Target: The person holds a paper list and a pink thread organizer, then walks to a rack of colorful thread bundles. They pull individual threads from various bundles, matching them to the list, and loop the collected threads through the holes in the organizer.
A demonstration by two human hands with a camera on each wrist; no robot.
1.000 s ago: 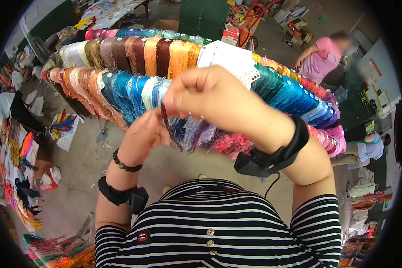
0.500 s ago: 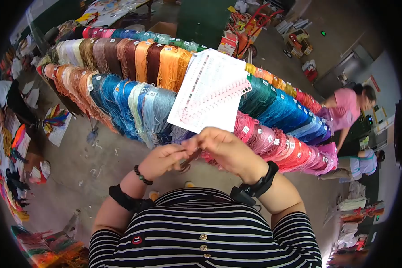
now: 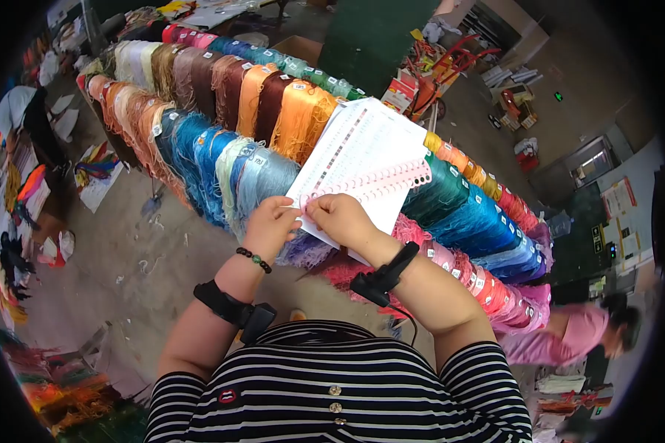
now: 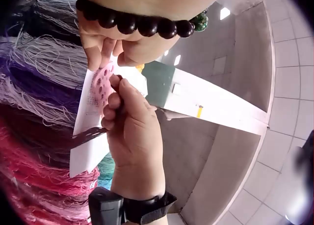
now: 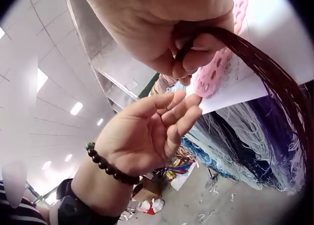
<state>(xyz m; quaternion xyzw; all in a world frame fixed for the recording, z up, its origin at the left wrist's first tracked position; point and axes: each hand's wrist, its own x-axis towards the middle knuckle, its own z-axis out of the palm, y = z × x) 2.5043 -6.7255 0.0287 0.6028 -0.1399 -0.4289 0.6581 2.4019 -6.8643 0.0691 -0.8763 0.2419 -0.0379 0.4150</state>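
My right hand [image 3: 343, 220] grips a bundle of dark maroon thread [image 5: 255, 63] in its curled fingers, and the loose strands trail out from them. Beneath that hand lies a pink strip with holes [image 3: 384, 175], on top of white printed sheets [image 3: 347, 140]. My left hand [image 5: 142, 132] has its fingers loosely bent, palm facing the right wrist camera, and nothing shows in the palm. Its fingertips are close to the near end of the pink strip, beside my right hand. In the left wrist view, the left hand [image 4: 127, 43] partly covers the sheets.
The sheets lie across racks of hanging thread skeins: blue skeins [image 3: 199, 155], orange skeins [image 3: 303, 111] and pink skeins [image 3: 458, 269], many with small number tags. A person in pink [image 3: 561, 336] is on the right. Behind the racks stands a red hand truck [image 3: 447, 70].
Both hands have come down and forward to the near corner of the sheets. The maroon thread stays in my right hand, and the left hand has parted from it. The person in pink has moved nearer.
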